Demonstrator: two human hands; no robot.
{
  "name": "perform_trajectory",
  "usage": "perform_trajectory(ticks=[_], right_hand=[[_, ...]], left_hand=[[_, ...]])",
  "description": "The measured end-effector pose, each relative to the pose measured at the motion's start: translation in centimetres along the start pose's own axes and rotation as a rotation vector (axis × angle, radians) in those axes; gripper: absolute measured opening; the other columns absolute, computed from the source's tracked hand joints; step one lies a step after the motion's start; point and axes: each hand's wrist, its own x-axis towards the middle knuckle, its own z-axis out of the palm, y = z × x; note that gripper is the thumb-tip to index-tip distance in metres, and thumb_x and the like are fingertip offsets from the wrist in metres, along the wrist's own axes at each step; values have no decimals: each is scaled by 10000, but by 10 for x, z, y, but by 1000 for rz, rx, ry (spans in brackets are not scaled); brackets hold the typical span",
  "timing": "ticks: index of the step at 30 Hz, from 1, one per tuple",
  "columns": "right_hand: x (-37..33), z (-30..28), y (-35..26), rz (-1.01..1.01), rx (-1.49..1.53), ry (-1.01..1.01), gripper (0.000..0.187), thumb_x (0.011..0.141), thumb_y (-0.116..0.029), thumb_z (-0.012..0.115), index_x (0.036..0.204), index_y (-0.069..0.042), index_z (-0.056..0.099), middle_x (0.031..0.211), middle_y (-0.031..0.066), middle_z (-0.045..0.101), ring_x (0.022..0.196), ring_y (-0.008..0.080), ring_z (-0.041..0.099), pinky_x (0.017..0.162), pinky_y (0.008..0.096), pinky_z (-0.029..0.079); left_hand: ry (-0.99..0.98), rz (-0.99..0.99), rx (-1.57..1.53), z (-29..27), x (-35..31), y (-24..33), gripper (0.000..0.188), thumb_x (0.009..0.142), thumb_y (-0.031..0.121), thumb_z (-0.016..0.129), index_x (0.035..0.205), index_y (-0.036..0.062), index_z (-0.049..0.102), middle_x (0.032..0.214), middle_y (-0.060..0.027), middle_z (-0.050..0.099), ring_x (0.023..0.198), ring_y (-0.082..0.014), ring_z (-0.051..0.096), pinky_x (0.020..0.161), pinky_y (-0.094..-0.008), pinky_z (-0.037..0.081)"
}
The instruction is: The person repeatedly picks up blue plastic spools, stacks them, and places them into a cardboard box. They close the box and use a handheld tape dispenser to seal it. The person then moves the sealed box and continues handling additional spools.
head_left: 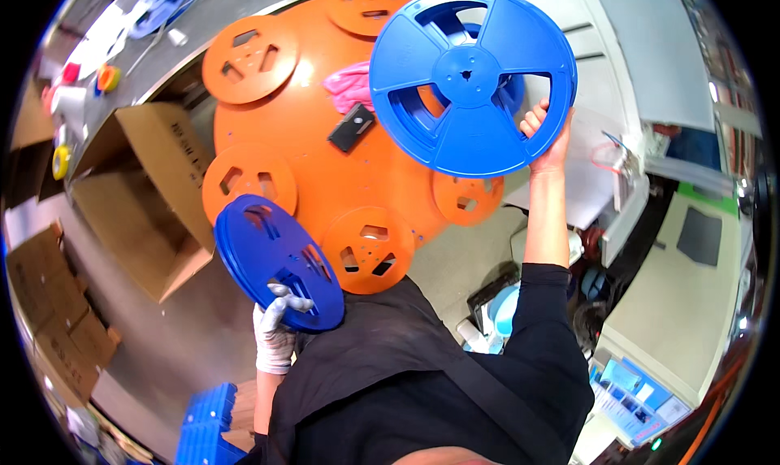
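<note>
My right hand (554, 144), bare, grips the lower right rim of a large blue plastic reel (520, 38), its fingers curled through a cutout. The reel is held up over the far right of the orange round table (321, 168), its flat side facing me. Closer to my body, my left hand (275, 331) wears a white glove. Its fingers hook through an opening in a darker blue reel (264, 266), which tilts at the table's near left edge. Several orange discs with cutouts, such as a near one (370, 221), ring the table.
A small black box (351, 128) and a pink cloth (349, 83) lie on the table. An open cardboard box (138, 205) stands left. A grey bench (175, 54) with tape rolls is at the far left, white machinery (597, 132) at the right, a blue crate (207, 424) lower left.
</note>
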Motion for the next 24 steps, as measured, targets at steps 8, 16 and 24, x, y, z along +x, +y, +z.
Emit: perform_trajectory(ticks=[8,16,24], right_hand=[[126,182,224,127,-994,-318,391,896,-309,632,1164,-36,549,963,64,618,844,133,570,742,293,463],[188,165,446,-107,-1802,-658,416,804,-229,724,1162,-108,551,1127,124,640,1096,328,585,890,438,459],[163,139,452,-464,-1817,-603,602,723,-356,789,1205,-69,571,1318,122,541,1257,305,478,1030,493,373]], left_hand=[[-110,-44,-47,-36,-8,8,272,803,102,714,1033,32,585,805,-154,689,805,-328,689,808,-468,554],[-94,-217,-118,-60,-12,17,295,810,2,693,1065,13,546,896,-167,703,927,-318,683,925,-449,513],[47,-252,-217,-41,-7,25,321,768,-77,615,1056,48,551,859,-159,676,888,-307,661,887,-483,513]])
